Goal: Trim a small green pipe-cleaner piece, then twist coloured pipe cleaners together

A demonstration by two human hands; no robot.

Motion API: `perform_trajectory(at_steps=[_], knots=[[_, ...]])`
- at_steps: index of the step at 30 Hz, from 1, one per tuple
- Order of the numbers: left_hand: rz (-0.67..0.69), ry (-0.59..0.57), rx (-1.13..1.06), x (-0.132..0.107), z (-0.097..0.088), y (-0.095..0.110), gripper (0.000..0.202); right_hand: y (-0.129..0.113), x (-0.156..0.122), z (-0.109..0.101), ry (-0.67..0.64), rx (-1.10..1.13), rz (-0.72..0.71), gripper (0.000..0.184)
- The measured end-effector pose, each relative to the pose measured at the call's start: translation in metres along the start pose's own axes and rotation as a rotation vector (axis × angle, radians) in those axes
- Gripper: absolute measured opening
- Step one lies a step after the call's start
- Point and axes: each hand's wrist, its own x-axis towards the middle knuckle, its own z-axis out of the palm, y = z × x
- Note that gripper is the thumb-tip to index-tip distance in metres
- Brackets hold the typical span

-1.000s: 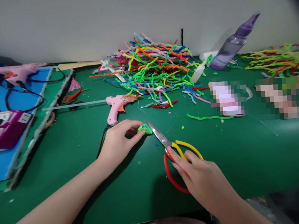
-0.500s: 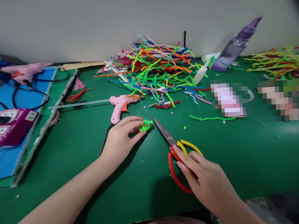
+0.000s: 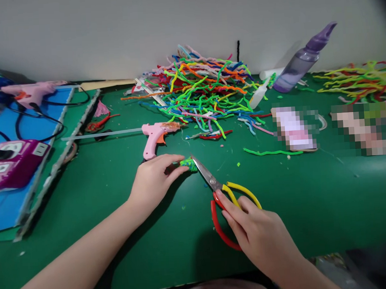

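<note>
Between its thumb and fingertips, my left hand (image 3: 155, 177) pinches a small green fuzzy piece (image 3: 189, 164) that looks made of pipe cleaner, with bluish spots on it. My right hand (image 3: 255, 221) grips a pair of scissors (image 3: 214, 182) with one red and one yellow handle. The blades look nearly closed, and their tips are at the right end of the green piece; whether they touch it I cannot tell. A pink hot glue gun (image 3: 155, 138) with a long glue stick lies just beyond my left hand.
A heap of colourful pipe cleaners (image 3: 202, 87) lies against the wall. To its right are a small white glue bottle (image 3: 258, 96), a purple bottle (image 3: 297, 64) and a blurred-out phone-like object (image 3: 295, 129). A purple power strip (image 3: 20, 161) and a second glue gun (image 3: 31, 93) are at left.
The scissors have moved left, bringing their tips from beside the green piece up to its end. My left hand has turned the piece, so bluish spots show where red ones did.
</note>
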Motion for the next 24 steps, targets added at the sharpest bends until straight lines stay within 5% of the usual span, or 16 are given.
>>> perform_trajectory(at_steps=[15, 24], knots=[[0.0, 0.047, -0.039, 0.002, 0.008, 0.002, 0.02, -0.014, 0.009, -0.004, -0.178, -0.272, -0.091, 0.059], [-0.032, 0.017, -0.101, 0.003, 0.008, -0.001, 0.02, -0.016, 0.011, -0.006, -0.119, -0.292, -0.125, 0.054]])
